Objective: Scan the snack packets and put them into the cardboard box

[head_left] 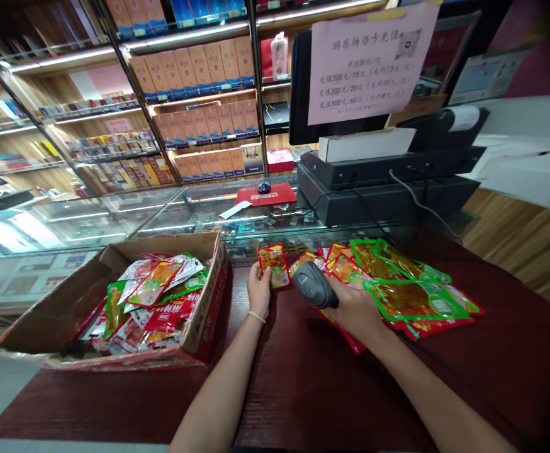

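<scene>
My left hand [259,289] grips a small red-edged snack packet [275,263] by its left side, just above the dark wood counter. My right hand [356,308] is wrapped round the handle of a grey barcode scanner [313,284], whose head points left towards that packet. Beneath and beyond the scanner lies a loose pile of snack packets, some red-edged [345,267] and some larger with green edges [414,300]. To the left of my left hand, an open cardboard box [213,296] holds many mixed packets [155,283].
A monitor with a pink paper notice [369,69] stands at the back right, above a black cash drawer [388,195]. A computer mouse [264,187] rests on a red mat [282,194] on the glass display counter [162,217]. Shelves of boxed goods [194,69] line the back.
</scene>
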Action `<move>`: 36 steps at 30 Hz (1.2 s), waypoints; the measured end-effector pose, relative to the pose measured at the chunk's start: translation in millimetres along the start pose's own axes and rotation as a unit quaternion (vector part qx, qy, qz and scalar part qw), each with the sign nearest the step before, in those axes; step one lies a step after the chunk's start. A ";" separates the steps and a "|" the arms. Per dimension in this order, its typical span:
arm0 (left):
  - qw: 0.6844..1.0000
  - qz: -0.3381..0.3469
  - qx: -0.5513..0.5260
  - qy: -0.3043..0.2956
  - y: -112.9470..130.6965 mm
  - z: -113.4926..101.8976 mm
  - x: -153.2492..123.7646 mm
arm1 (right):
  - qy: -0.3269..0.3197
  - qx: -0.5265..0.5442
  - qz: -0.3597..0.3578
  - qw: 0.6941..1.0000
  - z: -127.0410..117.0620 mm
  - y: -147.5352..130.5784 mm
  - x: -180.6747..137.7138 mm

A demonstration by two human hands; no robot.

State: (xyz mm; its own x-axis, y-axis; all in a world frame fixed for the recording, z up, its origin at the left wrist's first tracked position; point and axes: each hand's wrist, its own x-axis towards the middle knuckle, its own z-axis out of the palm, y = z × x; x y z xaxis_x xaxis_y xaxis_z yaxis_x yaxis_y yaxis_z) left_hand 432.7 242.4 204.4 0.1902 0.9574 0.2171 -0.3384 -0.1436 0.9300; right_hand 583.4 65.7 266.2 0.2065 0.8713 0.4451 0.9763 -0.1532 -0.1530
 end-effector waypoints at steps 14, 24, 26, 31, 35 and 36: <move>0.970 0.094 0.223 0.022 61.0 15.4 -39.3 | 0.044 -0.015 0.099 0.994 1.6 4.9 6.9; 0.920 0.250 0.299 0.044 214.4 -61.2 -38.8 | 0.103 -0.013 0.034 0.994 -3.9 -22.7 27.5; 0.902 0.246 0.337 0.110 223.4 -92.6 -31.7 | 0.111 -0.017 0.028 0.993 -8.7 -38.3 32.6; 0.843 0.160 0.507 0.080 219.5 -162.7 -16.7 | 0.095 -0.010 0.011 0.995 -14.2 -64.7 36.6; 0.797 0.191 0.572 0.020 213.0 -174.3 -16.0 | 0.071 -0.022 0.016 0.997 -15.4 -66.6 35.0; 0.795 0.199 0.573 0.009 213.2 -169.4 -18.0 | 0.063 -0.031 0.023 0.997 -16.6 -65.3 34.1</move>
State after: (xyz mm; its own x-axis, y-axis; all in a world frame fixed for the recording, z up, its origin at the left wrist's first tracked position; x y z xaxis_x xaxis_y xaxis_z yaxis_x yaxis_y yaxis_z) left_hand 201.1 236.9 348.5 0.2623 0.7804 0.5676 0.6951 -0.5608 0.4498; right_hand 527.8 97.7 306.1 0.2530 0.7978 0.5473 0.9672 -0.2231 -0.1218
